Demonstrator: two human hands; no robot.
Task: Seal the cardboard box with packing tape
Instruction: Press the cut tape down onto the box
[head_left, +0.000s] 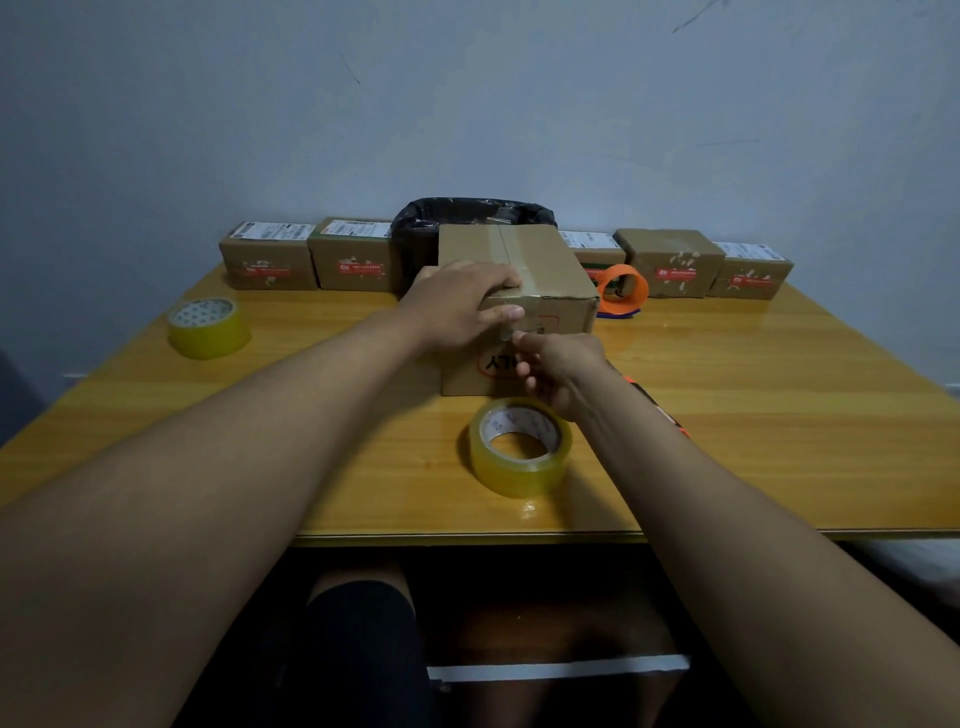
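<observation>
Box (519, 291) mid-counter (753, 426), just past tape roll (521, 447). Closed, one tape strip already down the top seam, running near-to-far and folding over the near top edge onto the front face. Brown card, glossy strip, red oval print upside down on the front, part hidden by hands.

Left hand (462, 306) clamped on box's near-left top corner: fingers flat on top, thumb pressed on front face by the strip end. Gripping the box, steadying it.

Right hand (558, 371) at front face, just below and right of that thumb. Fingers curled and pinched at the tape end; cannot tell for sure whether tape is actually between the fingertips, too blurred. Something orange under the right wrist, mostly hidden.

Key relation: strip end sits on front face directly ahead of right hand, touching or near it; strip long axis runs away from the person. Right hand nearer the loose end, left nearer the top seam.

Likely step: pressing down or tearing off strip end on front. Risk: wrinkle or lift at the corner fold.

Second roll (209, 327) far left, orange dispenser (621, 288) right of box, both well apart from hands.
</observation>
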